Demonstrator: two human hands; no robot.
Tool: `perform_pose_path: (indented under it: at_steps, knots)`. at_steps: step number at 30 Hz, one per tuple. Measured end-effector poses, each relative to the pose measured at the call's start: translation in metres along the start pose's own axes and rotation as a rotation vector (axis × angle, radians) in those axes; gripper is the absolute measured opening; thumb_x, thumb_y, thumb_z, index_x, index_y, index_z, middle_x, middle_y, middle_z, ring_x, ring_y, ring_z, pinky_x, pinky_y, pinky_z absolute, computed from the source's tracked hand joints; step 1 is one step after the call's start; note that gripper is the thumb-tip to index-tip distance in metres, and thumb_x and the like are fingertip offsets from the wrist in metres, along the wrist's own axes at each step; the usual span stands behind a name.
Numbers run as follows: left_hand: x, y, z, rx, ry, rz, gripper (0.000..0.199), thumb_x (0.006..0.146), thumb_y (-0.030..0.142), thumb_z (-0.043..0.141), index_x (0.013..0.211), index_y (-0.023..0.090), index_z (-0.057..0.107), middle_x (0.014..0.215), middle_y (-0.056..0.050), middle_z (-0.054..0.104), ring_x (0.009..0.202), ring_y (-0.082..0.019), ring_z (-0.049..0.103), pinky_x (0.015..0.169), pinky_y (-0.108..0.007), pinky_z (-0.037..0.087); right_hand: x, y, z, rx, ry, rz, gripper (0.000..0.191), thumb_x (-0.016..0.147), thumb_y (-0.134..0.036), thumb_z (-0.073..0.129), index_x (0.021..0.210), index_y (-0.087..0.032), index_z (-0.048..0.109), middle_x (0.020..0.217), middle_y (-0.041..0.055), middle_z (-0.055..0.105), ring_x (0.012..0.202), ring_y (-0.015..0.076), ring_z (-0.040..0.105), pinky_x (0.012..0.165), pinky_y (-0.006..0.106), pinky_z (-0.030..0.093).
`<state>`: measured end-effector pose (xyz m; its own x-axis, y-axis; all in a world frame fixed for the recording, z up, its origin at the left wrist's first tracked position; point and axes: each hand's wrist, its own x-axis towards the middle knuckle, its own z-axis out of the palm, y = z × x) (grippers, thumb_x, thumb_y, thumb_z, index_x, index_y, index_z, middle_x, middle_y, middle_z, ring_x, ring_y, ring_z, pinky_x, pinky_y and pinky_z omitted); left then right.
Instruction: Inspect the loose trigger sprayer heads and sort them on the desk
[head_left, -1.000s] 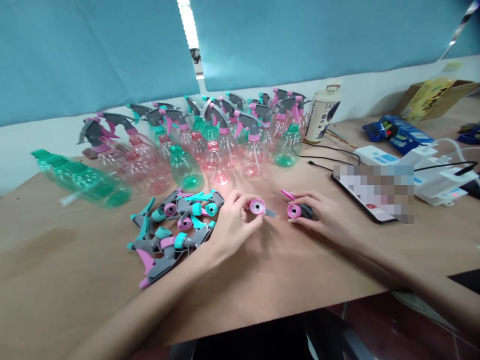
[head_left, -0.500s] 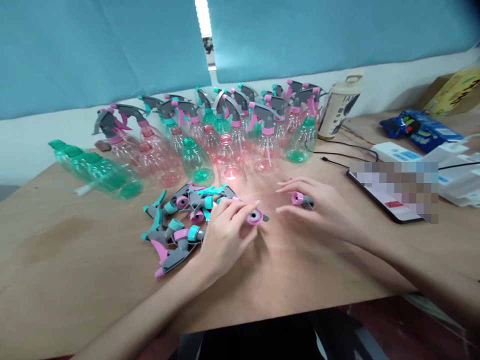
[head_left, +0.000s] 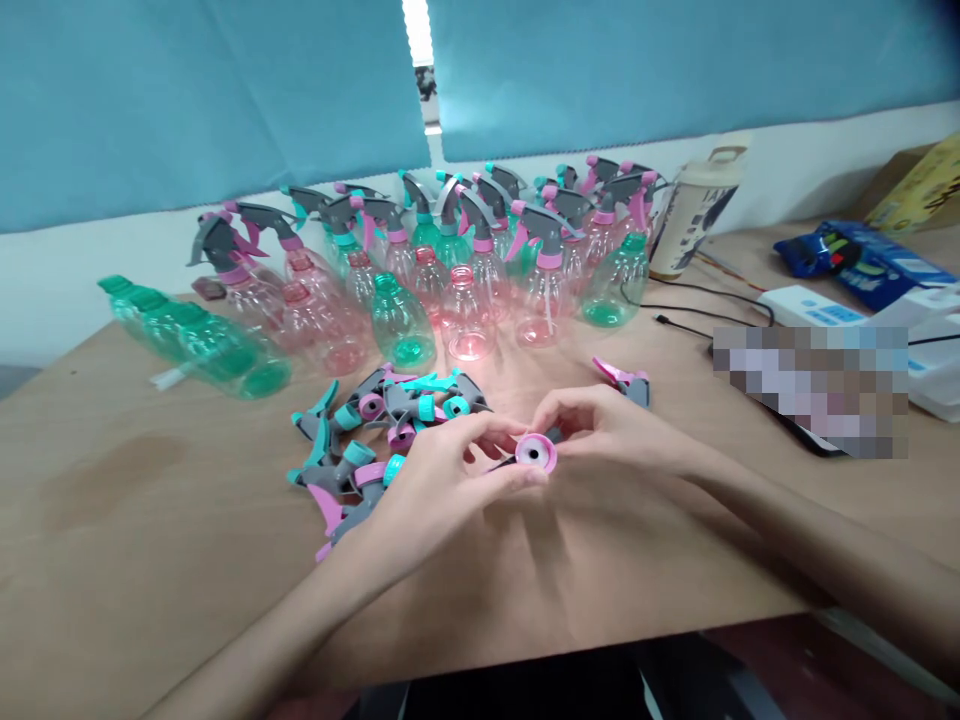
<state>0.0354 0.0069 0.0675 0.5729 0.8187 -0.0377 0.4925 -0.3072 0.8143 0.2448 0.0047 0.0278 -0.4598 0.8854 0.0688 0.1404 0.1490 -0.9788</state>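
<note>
Between both hands is a grey spray trigger head with a pink collar (head_left: pixel 535 455), its round opening facing me. My left hand (head_left: pixel 457 465) grips it from the left, thumb below the collar. My right hand (head_left: pixel 600 430) closes on its far right side, fingertips partly hidden behind the collar. Left of my left hand lies a heap of loose trigger heads (head_left: pixel 352 455) in grey, pink and turquoise. Another pink-and-grey trigger head (head_left: pixel 636 386) lies on the table just beyond my right hand.
Behind stand several pink and green bottles (head_left: pixel 469 320), many with trigger heads on. Green bottles (head_left: pixel 202 345) lie tipped at the left. To the right are a phone (head_left: pixel 810 425), a black cable (head_left: pixel 701 285), a tall cup (head_left: pixel 694 215), a blue packet (head_left: pixel 870 265) and a white power strip (head_left: pixel 810 305).
My right hand has let go of one trigger head, now on the table, and moved left onto the one in my left hand. My left hand has shifted slightly right.
</note>
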Motion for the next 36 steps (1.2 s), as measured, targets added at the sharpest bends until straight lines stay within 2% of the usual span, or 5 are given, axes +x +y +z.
perform_pose_path:
  at_steps: [7, 12, 21, 28, 36]
  knots:
    - [0.014, -0.025, -0.004, -0.455, -0.313, -0.101, 0.035, 0.077, 0.019, 0.065, 0.112, 0.021, 0.063, 0.098, -0.003, 0.067, 0.085, -0.016, 0.061, 0.075, -0.027, 0.047, 0.005, 0.023, -0.009, 0.249, -0.211, 0.222, 0.016, 0.066, -0.018, 0.077, 0.08, -0.015, 0.069, 0.073, -0.001, 0.069, 0.065, 0.0103, 0.063, 0.061, 0.021, 0.05]
    - [0.01, -0.036, 0.015, -0.287, -0.161, 0.012, 0.025, 0.072, 0.023, 0.072, 0.097, 0.02, 0.067, 0.093, -0.003, 0.061, 0.077, -0.015, 0.059, 0.067, -0.027, 0.048, 0.007, 0.028, -0.002, 0.256, -0.188, 0.237, 0.018, 0.069, -0.022, 0.074, 0.086, -0.015, 0.07, 0.082, 0.0015, 0.07, 0.072, 0.0138, 0.066, 0.066, 0.027, 0.054]
    - [0.002, -0.043, 0.022, 0.177, 0.428, 0.399, 0.017, 0.076, 0.018, 0.07, 0.093, 0.018, 0.063, 0.087, -0.002, 0.067, 0.082, -0.018, 0.053, 0.074, -0.032, 0.046, 0.0, 0.024, 0.015, 0.104, 0.331, 0.012, 0.017, 0.077, -0.03, 0.069, 0.085, -0.017, 0.062, 0.076, -0.0016, 0.063, 0.065, 0.0094, 0.06, 0.06, 0.023, 0.05]
    - [0.001, -0.045, 0.024, 0.338, 0.527, 0.465, 0.021, 0.076, 0.019, 0.071, 0.095, 0.018, 0.062, 0.091, -0.003, 0.067, 0.082, -0.018, 0.051, 0.076, -0.034, 0.043, -0.023, 0.007, 0.034, -0.506, 0.358, -0.357, 0.025, 0.081, -0.03, 0.067, 0.102, -0.018, 0.063, 0.065, -0.0036, 0.058, 0.055, 0.0082, 0.052, 0.053, 0.021, 0.042]
    - [0.001, -0.048, 0.023, 0.412, 0.571, 0.525, 0.022, 0.077, 0.021, 0.071, 0.098, 0.019, 0.062, 0.09, -0.003, 0.067, 0.082, -0.019, 0.053, 0.074, -0.035, 0.044, -0.024, 0.003, 0.05, -0.824, 0.343, -0.442, 0.05, 0.082, -0.042, 0.064, 0.118, -0.009, 0.056, 0.059, -0.0045, 0.053, 0.052, 0.0102, 0.047, 0.063, 0.026, 0.042]
